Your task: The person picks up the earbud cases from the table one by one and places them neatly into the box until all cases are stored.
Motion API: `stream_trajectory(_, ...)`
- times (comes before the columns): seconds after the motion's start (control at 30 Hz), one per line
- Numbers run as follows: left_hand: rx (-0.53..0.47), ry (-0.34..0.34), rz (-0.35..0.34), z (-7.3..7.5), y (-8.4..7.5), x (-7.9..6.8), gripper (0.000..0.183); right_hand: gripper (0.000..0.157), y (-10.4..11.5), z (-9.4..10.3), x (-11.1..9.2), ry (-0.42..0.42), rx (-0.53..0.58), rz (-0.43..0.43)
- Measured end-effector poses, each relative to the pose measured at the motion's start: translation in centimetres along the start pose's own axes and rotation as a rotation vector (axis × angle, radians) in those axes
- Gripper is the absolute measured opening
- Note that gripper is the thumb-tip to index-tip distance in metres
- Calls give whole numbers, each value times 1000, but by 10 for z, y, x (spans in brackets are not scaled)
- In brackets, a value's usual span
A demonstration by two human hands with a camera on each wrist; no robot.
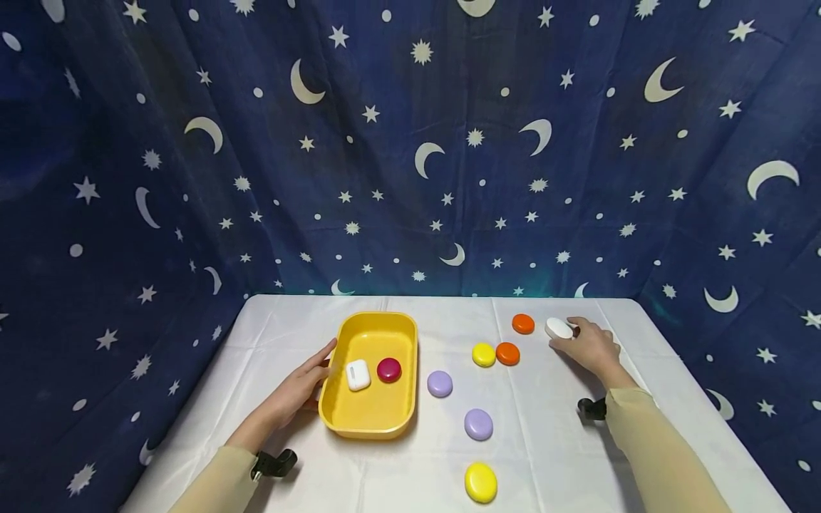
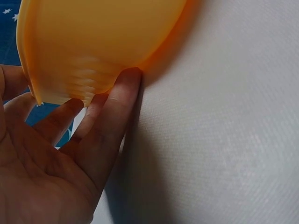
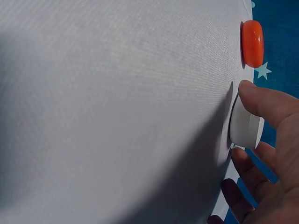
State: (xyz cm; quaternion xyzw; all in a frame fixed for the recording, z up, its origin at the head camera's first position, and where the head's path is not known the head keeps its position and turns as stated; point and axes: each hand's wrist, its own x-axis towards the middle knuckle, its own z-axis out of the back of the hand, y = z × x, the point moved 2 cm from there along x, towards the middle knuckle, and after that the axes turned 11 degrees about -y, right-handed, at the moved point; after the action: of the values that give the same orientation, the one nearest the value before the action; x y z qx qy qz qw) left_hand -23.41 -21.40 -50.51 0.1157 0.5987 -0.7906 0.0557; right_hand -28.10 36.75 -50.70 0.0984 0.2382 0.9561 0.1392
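Against the fingers of your left hand (image 1: 298,388) sits a yellow tray (image 1: 370,419), its near-left wall touched by your fairly straight fingers. Within the tray, to the right of that hand, lie a white case (image 1: 358,375) and a dark red disc (image 1: 388,370). Your hands are well apart: your right hand (image 1: 590,351) pinches a white piece (image 1: 558,328) between thumb and fingers, low over the counter (image 1: 545,456); you cannot tell whether it touches the cloth.

Just left of your right hand lie two orange discs, a farther one (image 1: 523,324) and a nearer one (image 1: 508,354), the latter right beside a yellow disc (image 1: 484,355). Between your hands, right of the tray, is a purple disc (image 1: 440,384); a second purple one (image 1: 478,425) and a larger-looking yellow one (image 1: 481,482) lie nearer you, between your forearms.
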Motion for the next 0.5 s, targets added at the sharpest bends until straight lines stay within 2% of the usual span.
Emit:
stream_trajectory(0.17,-2,-6,6,0,1,-3,61,82,-1,-5,-1,-7,9,-15)
stream_trajectory(0.5,10,-17,2,0,1,-1,60,69,2,-1,-1,-15,31,-18)
